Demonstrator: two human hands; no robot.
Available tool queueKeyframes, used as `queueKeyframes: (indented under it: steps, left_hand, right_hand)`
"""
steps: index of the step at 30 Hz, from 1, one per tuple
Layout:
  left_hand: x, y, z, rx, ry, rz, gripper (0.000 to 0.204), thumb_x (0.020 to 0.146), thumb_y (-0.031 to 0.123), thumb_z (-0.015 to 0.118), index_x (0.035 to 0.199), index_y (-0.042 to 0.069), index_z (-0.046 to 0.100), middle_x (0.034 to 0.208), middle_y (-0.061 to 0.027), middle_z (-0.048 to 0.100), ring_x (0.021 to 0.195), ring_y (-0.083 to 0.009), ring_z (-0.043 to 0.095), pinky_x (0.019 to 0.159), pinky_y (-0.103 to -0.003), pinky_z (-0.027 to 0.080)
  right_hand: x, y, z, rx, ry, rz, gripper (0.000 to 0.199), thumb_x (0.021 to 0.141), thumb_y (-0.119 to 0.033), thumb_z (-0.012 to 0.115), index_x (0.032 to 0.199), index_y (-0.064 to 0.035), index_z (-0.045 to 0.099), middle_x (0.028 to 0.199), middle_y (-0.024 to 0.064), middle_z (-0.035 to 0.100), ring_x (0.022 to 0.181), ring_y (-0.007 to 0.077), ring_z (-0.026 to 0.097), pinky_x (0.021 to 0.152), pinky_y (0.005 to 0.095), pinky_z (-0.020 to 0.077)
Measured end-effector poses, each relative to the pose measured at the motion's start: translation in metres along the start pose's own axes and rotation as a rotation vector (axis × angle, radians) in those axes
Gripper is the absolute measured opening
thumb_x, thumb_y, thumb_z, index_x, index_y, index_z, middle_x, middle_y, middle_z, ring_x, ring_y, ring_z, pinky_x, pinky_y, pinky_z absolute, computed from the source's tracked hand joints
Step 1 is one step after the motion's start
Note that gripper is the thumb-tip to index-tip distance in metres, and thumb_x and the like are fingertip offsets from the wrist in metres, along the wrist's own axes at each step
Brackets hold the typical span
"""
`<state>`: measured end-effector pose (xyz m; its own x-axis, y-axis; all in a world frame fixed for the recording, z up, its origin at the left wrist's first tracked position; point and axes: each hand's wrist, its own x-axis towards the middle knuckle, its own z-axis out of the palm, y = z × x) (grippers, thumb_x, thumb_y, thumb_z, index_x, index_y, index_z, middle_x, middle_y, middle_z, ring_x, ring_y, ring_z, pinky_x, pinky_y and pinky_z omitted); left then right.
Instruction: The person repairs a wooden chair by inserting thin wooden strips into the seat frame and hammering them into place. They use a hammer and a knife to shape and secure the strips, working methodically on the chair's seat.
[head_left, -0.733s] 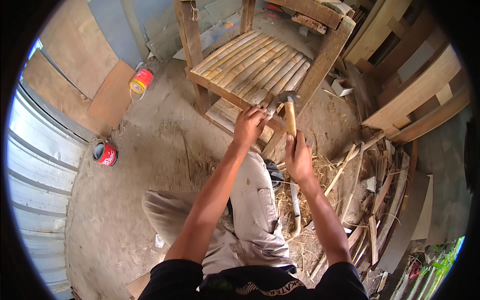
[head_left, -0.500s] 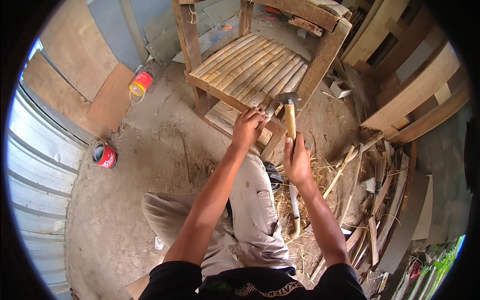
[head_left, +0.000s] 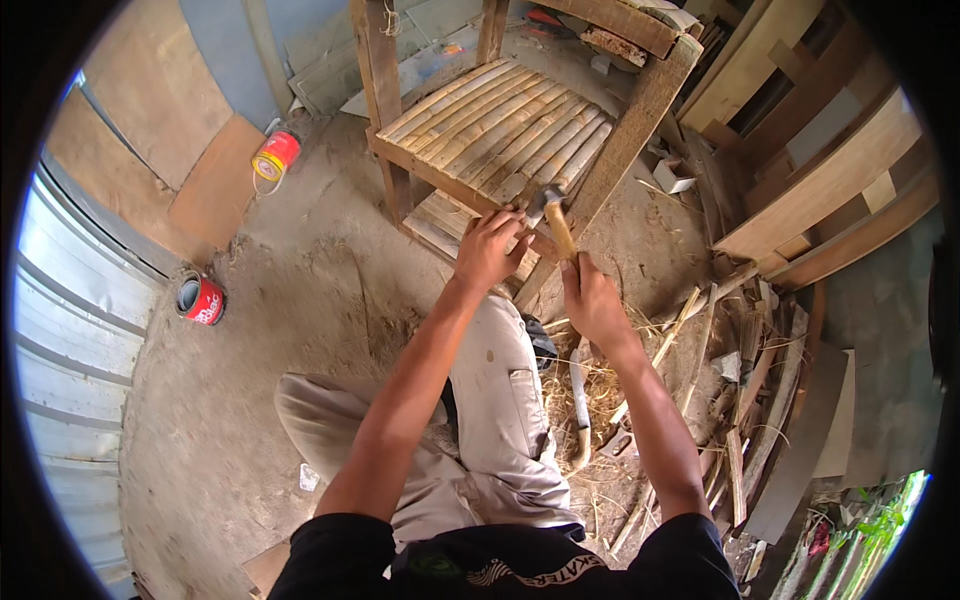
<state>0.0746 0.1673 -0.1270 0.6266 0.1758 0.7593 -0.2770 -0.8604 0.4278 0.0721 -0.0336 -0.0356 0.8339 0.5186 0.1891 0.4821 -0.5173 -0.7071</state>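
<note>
A wooden frame holds a seat of split bamboo slats [head_left: 500, 125], with a wooden rail [head_left: 430, 168] along its near edge. My right hand [head_left: 595, 300] is wrapped round the wooden handle of a claw hammer [head_left: 560, 230]. The hammer's dark metal head is low over the near right end of the slats, beside my left fingertips. At that same edge, my left hand [head_left: 488, 250] has its fingers bent together against the slat ends. Whatever they pinch is hidden or too small to make out.
Right of my legs, a curved-handled blade tool [head_left: 580, 400] lies among bamboo shavings. Wood offcuts [head_left: 765, 370] pile up farther right, below leaning boards [head_left: 830, 190]. Two red cans, one lying near the boards [head_left: 275, 155] and one open [head_left: 202, 300], are on the left floor.
The hammer has come down and left, from raised above the seat's corner to beside my left fingertips. My left hand stays at the seat's near edge, and its thumb now shows apart.
</note>
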Motion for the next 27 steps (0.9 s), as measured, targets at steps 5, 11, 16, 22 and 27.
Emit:
queueKeyframes:
  steps: [5,11,16,22,27]
  left_hand:
    - [-0.001,0.001,-0.001,0.035,-0.009,-0.009,0.022,0.087,0.022,0.071,0.105,0.008,0.071,0.115,-0.0031,0.068,0.111,-0.0232,0.063,0.091,-0.041,0.049]
    - [-0.002,0.003,-0.003,-0.026,-0.026,-0.063,0.019,0.087,0.02,0.071,0.102,0.008,0.071,0.118,-0.0031,0.067,0.117,-0.0232,0.061,0.093,-0.042,0.049]
    - [-0.002,0.004,-0.003,-0.023,-0.018,-0.024,0.023,0.083,0.011,0.073,0.105,0.003,0.069,0.12,-0.0083,0.067,0.123,-0.0267,0.059,0.095,-0.041,0.051]
    - [-0.021,0.011,0.002,-0.033,0.007,-0.076,0.034,0.083,0.009,0.072,0.116,0.003,0.068,0.133,-0.0109,0.062,0.132,-0.0274,0.052,0.104,-0.043,0.046]
    - [-0.056,0.027,0.02,-0.279,-0.062,-0.26,0.069,0.088,0.021,0.066,0.15,0.007,0.039,0.151,-0.02,0.043,0.139,-0.0362,0.042,0.112,-0.055,0.034]
  right_hand:
    - [-0.002,0.001,0.0,-0.082,0.029,-0.084,0.022,0.105,-0.021,0.045,0.105,0.0008,0.043,0.064,0.0306,0.061,0.063,0.0519,0.063,0.048,0.0559,0.045]
    - [0.001,-0.004,0.003,0.019,0.102,-0.093,0.028,0.106,-0.025,0.044,0.104,0.0029,0.043,0.063,0.0278,0.06,0.061,0.0501,0.063,0.05,0.0526,0.0463]
    - [0.012,0.001,0.0,-0.049,0.095,-0.078,0.028,0.105,-0.025,0.045,0.102,0.0023,0.045,0.066,0.031,0.06,0.064,0.0518,0.062,0.051,0.0542,0.0455]
    - [0.0,0.005,0.002,-0.073,0.065,-0.006,0.029,0.104,-0.024,0.049,0.106,0.0055,0.046,0.07,0.0345,0.06,0.073,0.0535,0.062,0.055,0.0553,0.0468]
    - [-0.004,0.007,0.007,-0.101,0.023,0.047,0.032,0.104,-0.026,0.049,0.107,0.0056,0.048,0.07,0.0346,0.059,0.075,0.0533,0.062,0.055,0.0556,0.046]
